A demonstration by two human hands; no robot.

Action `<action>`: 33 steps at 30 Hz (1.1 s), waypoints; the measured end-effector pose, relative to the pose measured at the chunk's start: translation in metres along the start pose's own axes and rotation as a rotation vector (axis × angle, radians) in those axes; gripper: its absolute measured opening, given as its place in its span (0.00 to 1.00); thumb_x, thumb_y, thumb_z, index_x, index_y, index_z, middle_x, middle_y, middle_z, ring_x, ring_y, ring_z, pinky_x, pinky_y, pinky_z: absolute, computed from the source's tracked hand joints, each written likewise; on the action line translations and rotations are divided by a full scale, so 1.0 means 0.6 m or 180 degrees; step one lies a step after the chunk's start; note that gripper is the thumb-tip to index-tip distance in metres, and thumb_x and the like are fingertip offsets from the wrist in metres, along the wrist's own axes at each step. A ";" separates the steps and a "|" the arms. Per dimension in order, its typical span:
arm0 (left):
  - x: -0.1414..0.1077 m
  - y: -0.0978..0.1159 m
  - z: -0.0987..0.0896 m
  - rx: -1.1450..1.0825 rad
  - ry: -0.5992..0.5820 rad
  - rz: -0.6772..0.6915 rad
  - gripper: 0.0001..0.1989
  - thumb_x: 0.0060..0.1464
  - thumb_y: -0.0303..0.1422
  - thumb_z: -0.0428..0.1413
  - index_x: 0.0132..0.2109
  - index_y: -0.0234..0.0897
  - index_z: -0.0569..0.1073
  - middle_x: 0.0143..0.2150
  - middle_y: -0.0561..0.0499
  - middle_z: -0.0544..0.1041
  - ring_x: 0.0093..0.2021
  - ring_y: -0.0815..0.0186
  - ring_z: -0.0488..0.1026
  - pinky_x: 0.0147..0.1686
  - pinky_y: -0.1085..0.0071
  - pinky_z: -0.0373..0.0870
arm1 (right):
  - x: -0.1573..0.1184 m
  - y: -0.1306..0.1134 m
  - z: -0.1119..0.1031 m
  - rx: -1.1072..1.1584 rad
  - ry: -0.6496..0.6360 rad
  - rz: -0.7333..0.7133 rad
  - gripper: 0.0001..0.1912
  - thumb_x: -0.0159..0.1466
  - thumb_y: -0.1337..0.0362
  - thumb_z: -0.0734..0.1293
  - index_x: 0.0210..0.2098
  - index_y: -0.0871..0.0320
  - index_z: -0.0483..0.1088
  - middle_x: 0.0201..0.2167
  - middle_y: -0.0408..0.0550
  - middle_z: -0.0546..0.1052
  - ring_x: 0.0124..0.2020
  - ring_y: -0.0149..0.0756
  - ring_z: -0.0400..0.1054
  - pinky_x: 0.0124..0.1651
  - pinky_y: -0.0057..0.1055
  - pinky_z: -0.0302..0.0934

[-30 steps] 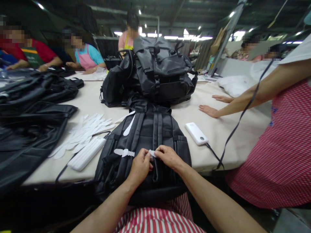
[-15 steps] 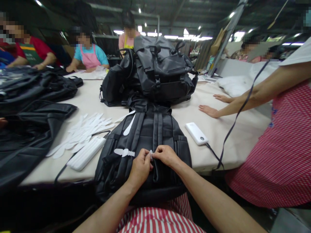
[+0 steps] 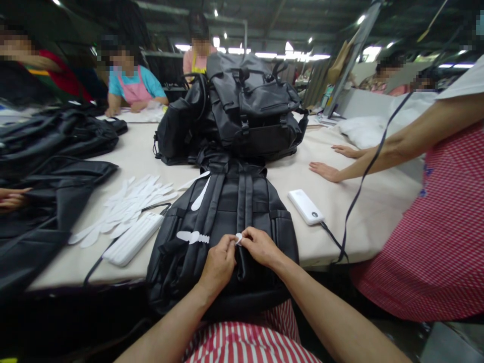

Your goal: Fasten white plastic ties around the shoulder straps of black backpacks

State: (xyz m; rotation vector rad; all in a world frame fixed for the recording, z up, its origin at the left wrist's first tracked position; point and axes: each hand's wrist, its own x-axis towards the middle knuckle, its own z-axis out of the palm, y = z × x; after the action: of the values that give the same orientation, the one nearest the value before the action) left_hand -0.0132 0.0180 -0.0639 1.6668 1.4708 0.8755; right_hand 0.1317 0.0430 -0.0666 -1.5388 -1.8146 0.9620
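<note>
Both the left hand [image 3: 219,259] and the right hand [image 3: 261,246] pinch a small white strip [image 3: 238,239] at a strap [image 3: 241,269] of the black backpack [image 3: 226,202], which lies over the pale table's [image 3: 348,217] near edge, beside loose white strips [image 3: 130,205].

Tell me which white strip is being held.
The white strip pinched between the left hand and right hand, over the backpack; the other strips, lying on the backpack and table, touch neither hand.

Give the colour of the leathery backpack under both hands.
The backpack is black, clearest in head view.
</note>
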 end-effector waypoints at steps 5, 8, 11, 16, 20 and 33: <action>0.014 -0.004 0.005 -0.0232 0.0261 -0.0507 0.12 0.50 0.37 0.52 0.41 0.37 0.65 0.26 0.53 0.74 0.19 0.69 0.69 0.23 0.73 0.64 | 0.000 0.005 0.003 0.0209 -0.0015 0.0058 0.07 0.58 0.65 0.61 0.36 0.56 0.67 0.32 0.43 0.74 0.34 0.31 0.67 0.37 0.26 0.57; 0.025 -0.001 0.003 -0.0454 0.0128 -0.0960 0.12 0.48 0.35 0.53 0.40 0.35 0.65 0.22 0.55 0.72 0.16 0.70 0.67 0.19 0.74 0.64 | -0.001 0.008 0.007 0.0221 0.0024 0.0045 0.06 0.58 0.65 0.61 0.35 0.56 0.67 0.31 0.43 0.74 0.33 0.31 0.67 0.37 0.27 0.57; 0.032 0.004 -0.001 -0.0768 -0.0073 -0.1320 0.09 0.46 0.34 0.54 0.34 0.34 0.66 0.20 0.56 0.68 0.15 0.71 0.65 0.16 0.75 0.63 | -0.001 0.011 0.012 0.0257 0.0164 0.0127 0.06 0.57 0.64 0.62 0.36 0.56 0.66 0.30 0.43 0.73 0.32 0.31 0.66 0.35 0.27 0.56; 0.031 0.012 -0.008 -0.1055 -0.0231 -0.1443 0.10 0.43 0.35 0.57 0.30 0.35 0.66 0.18 0.59 0.65 0.16 0.74 0.63 0.16 0.77 0.62 | 0.002 0.009 0.010 0.0247 0.0297 0.0165 0.03 0.55 0.65 0.63 0.29 0.57 0.66 0.27 0.41 0.72 0.30 0.30 0.65 0.33 0.26 0.55; 0.030 0.017 -0.007 -0.0968 -0.0227 -0.1248 0.12 0.43 0.38 0.57 0.28 0.37 0.64 0.18 0.60 0.63 0.15 0.75 0.61 0.15 0.78 0.61 | 0.002 -0.005 -0.007 0.0383 0.0070 0.0193 0.04 0.54 0.67 0.62 0.27 0.58 0.68 0.26 0.42 0.72 0.29 0.29 0.64 0.33 0.25 0.54; 0.035 0.016 -0.006 -0.1061 -0.0531 -0.1145 0.09 0.46 0.35 0.50 0.24 0.39 0.59 0.15 0.60 0.61 0.14 0.74 0.57 0.13 0.79 0.55 | 0.010 -0.004 0.002 -0.0097 0.0191 0.0261 0.09 0.55 0.66 0.60 0.19 0.59 0.64 0.20 0.42 0.68 0.25 0.28 0.60 0.28 0.25 0.49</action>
State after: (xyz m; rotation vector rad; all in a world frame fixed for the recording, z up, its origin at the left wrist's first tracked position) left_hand -0.0094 0.0384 -0.0531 1.1569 1.3671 0.7158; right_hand 0.1281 0.0486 -0.0657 -1.6543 -1.7442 0.9195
